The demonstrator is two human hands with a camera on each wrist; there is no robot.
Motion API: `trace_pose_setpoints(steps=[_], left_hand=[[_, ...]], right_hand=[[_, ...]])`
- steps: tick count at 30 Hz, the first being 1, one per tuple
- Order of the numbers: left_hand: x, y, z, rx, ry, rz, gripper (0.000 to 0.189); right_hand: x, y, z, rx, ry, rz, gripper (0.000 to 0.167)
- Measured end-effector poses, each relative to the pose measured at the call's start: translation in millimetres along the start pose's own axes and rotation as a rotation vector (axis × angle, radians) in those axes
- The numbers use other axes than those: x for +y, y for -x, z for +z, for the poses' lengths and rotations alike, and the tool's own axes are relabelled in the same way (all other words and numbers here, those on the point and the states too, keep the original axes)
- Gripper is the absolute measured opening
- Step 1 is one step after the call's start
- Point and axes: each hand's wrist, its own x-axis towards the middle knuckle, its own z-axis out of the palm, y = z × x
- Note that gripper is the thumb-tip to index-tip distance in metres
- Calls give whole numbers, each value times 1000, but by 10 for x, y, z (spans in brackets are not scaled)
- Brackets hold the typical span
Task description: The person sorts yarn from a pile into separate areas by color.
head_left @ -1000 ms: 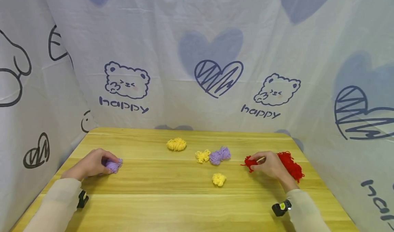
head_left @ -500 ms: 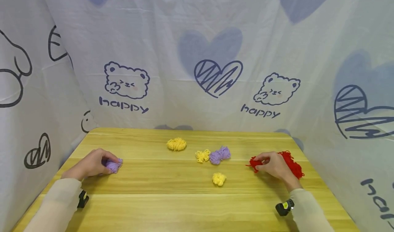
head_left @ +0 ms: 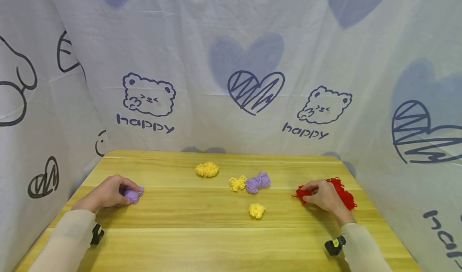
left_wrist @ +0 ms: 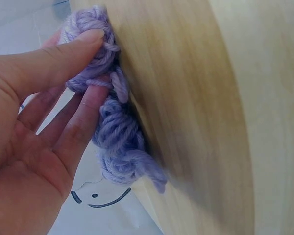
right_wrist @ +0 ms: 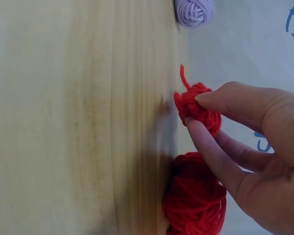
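At the left side of the table, my left hand [head_left: 110, 191] grips a purple yarn bundle [head_left: 133, 194]. The left wrist view shows thumb and fingers around one purple bundle [left_wrist: 88, 61], with more purple yarn [left_wrist: 120, 142] lying right below it on the wood. On the right, my right hand [head_left: 321, 195] pinches a small red yarn ball [head_left: 302, 193] between thumb and fingers; a loose red end sticks out in the right wrist view, where the ball [right_wrist: 201, 110] appears close to a larger red yarn pile [right_wrist: 196, 196]. That pile [head_left: 343, 193] is partly hidden behind the hand.
Toward the middle of the wooden table [head_left: 180, 248] lie a yellow yarn bundle [head_left: 207, 169], a looped yellow piece [head_left: 237, 183] touching a purple bow-shaped bundle [head_left: 258, 182], and a small yellow ball [head_left: 257, 210]. A printed cloth [head_left: 195, 115] hangs behind and at both sides.
My right hand has moved to the right with the small red yarn ball, closer to the red pile. The left hand stays in place on the purple yarn.
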Motion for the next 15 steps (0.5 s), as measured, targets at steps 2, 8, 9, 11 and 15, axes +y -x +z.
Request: trace_pose_setpoints(steps=[2, 8, 9, 11, 15], left_hand=[[2, -1, -2, -1, 1, -3, 34], [5, -1, -3, -1, 1, -13, 34], [5, -1, -2, -1, 0, -13, 34], [3, -1, -2, -2, 0, -14, 34], [-2, -2, -5, -2, -1, -13, 34]], right_hand=[[7, 1, 6, 3, 5, 2, 21], [11, 9, 9, 5, 16, 1, 21], [8, 13, 7, 6, 17, 0, 21], [8, 20, 7, 7, 20, -10, 21], [6, 23, 4, 11, 25, -16, 20]])
